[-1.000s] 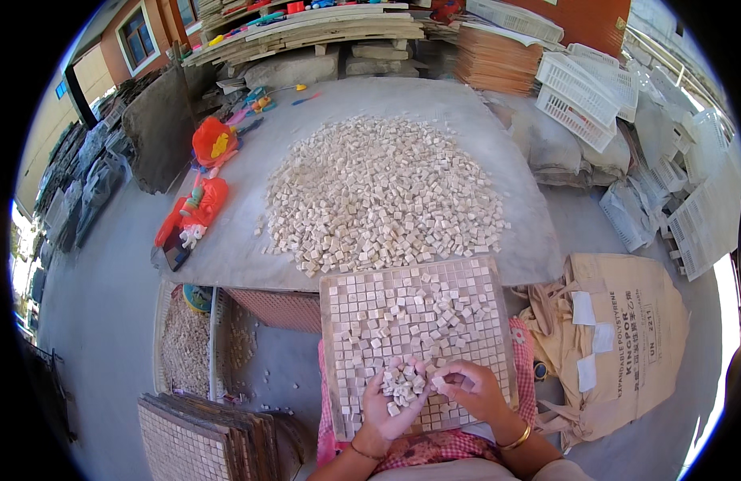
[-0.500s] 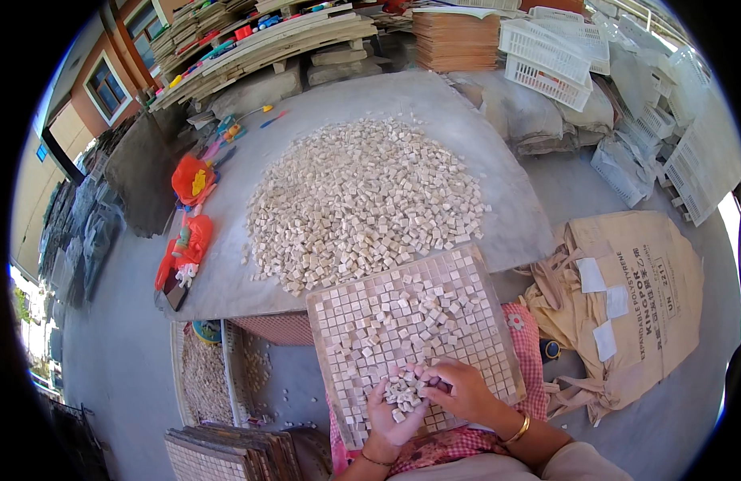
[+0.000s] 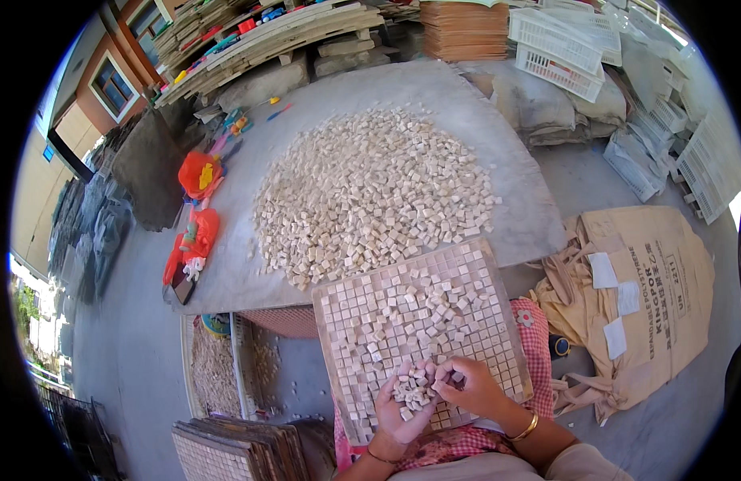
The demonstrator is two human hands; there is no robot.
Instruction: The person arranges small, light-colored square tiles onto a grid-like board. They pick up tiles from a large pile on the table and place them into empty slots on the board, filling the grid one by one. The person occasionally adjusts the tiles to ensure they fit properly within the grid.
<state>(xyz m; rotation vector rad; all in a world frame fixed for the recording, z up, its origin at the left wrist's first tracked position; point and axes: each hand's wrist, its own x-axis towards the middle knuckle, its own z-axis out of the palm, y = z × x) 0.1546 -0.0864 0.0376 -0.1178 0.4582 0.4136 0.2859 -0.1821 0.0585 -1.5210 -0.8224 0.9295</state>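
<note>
My left hand is cupped palm up, its fingers curled around a heap of small pale stone mosaic cubes. Against the heap's right side, my right hand has thumb and fingers pinched together; anything between the fingertips is too small to make out. Both hands are above the near part of a square grid tray, which rests over my lap. Pale tiles fill many of its cells, while loose cubes are scattered over its middle and upper right. Some cells beneath my hands are hidden.
A wide grey table beyond the tray bears a large mound of cubes. Red plastic bags lie at its left edge. Stacked filled trays and a bin of chips stand lower left; a tan sack lies right.
The whole view has shifted slightly, with the scene a little further right. My right fingers have drawn back slightly from over the heap in my left palm and pinch together at its right side.
</note>
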